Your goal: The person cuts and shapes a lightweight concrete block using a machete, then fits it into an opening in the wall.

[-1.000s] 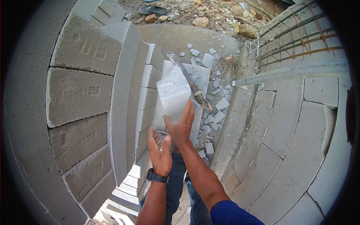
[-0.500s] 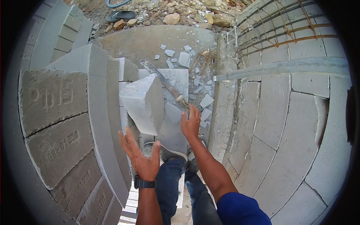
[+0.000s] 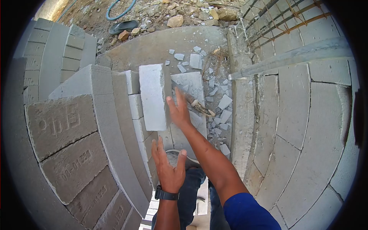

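Observation:
A pale lightweight concrete block stands in front of me with its long white face toward me. My right hand is at the block's right side, fingers apart; whether it touches the block I cannot tell. My left hand is held open just below the block's near end, with its thumb out and nothing in it. A hand saw lies on a flat block to the right, its worn handle pointing toward me and its blade partly hidden by my right hand.
Stacked blocks with stamped marks rise on the left. A block wall stands on the right, with a long metal bar and rusty rebar. Broken chips litter the floor. Rubble, a sandal and a blue hose lie beyond.
The block has turned from a tilted position to a straighter one. My right hand has moved left toward its side, and my left hand sits just below its near end. The view has shifted.

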`<state>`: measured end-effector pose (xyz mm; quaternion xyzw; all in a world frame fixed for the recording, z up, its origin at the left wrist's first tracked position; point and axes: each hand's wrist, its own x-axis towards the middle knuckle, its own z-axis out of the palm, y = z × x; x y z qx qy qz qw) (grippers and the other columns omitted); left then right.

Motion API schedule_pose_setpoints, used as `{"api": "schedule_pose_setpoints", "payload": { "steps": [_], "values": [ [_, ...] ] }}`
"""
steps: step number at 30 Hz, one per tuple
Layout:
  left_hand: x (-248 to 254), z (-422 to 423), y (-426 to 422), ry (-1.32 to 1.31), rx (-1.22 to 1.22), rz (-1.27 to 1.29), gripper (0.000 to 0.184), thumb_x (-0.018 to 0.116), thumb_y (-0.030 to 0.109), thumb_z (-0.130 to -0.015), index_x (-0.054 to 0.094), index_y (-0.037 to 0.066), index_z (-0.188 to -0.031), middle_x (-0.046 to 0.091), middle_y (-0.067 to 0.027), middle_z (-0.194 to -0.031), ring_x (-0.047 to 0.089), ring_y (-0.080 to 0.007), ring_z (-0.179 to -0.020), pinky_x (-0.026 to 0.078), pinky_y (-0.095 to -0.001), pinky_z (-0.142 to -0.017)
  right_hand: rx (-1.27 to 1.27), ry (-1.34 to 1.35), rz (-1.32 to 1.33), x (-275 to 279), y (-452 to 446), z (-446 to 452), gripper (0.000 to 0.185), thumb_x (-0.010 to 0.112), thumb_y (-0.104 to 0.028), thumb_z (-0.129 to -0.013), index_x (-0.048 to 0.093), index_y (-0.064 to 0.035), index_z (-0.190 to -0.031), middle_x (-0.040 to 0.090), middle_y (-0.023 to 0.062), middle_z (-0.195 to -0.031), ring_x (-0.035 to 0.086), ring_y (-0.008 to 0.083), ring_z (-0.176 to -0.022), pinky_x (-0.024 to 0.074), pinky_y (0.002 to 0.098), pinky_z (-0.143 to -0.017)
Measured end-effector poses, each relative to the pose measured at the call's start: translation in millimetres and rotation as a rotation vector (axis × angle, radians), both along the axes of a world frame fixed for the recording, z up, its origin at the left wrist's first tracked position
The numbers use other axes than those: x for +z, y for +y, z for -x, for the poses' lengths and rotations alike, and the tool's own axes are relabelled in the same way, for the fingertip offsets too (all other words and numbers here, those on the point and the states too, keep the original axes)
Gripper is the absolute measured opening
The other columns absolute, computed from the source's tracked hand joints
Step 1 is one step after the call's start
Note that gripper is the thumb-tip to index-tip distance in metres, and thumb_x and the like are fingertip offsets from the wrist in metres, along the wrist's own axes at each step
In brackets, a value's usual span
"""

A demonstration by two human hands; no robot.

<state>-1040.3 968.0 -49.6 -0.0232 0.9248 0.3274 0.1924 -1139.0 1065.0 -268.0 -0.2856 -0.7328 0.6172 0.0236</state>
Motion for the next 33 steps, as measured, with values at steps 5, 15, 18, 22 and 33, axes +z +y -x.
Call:
{"api": "schedule_pose_setpoints", "payload": {
  "steps": [5,15,18,22,33],
  "values": [
    [-14,-6,-4,-0.071,0.101,-0.108,0.066,0.054,0.037,-0.108,0.036,-0.001,-0.158,0.04,-0.0276,-0.157,0.045,-0.0406,-0.14,0.038,-0.0479,-0.116,0.059,-0.021,-0.039,20,-33,15,0.091,0.065,-0.056,-0.096,0.034,0.0013,-0.16,0.041,0.0303,-0.157,0.037,0.0486,-0.146,0.0325,0.0508,-0.122],
    [-2,-9,11,-0.214,0.103,-0.149,0.061,0.055,0.035,-0.108,0.042,0.0,-0.156,0.05,-0.0256,-0.149,0.051,-0.0371,-0.137,0.041,-0.046,-0.113,0.358,-0.654,-0.414,-37,104,-76,0.054,0.068,-0.032,-0.096,0.057,0.0,-0.139,0.062,0.024,-0.131,0.055,0.04,-0.131,0.0413,0.0509,-0.112],
    [-1,-14,18,-0.257,0.068,-0.145,0.06,0.057,0.034,-0.107,0.044,0.0,-0.155,0.051,-0.0253,-0.149,0.052,-0.0368,-0.138,0.041,-0.0459,-0.113,0.4,-0.563,-0.44,-48,110,-90,0.046,0.071,-0.028,-0.093,0.061,0.0001,-0.128,0.063,0.0222,-0.129,0.057,0.0399,-0.127,0.0436,0.0501,-0.109],
    [2,-29,34,-0.285,0.003,-0.154,0.06,0.061,0.03,-0.105,0.044,0.001,-0.154,0.05,-0.0248,-0.15,0.053,-0.0371,-0.137,0.044,-0.0454,-0.111,0.33,-0.278,-0.639,-35,112,-107,0.035,0.071,-0.023,-0.091,0.063,-0.0004,-0.117,0.064,0.0187,-0.117,0.06,0.0363,-0.113,0.0475,0.0493,-0.098],
    [-13,-66,45,-0.211,-0.153,-0.158,0.064,0.072,0.032,-0.098,0.05,-0.004,-0.146,0.057,-0.0255,-0.137,0.06,-0.0367,-0.12,0.048,-0.0457,-0.102,0.228,-0.174,-0.835,7,93,-121,0.022,0.058,-0.008,-0.09,0.066,-0.0023,-0.11,0.066,0.0128,-0.1,0.062,0.0286,-0.101,0.0464,0.0433,-0.093]
  ]
}}
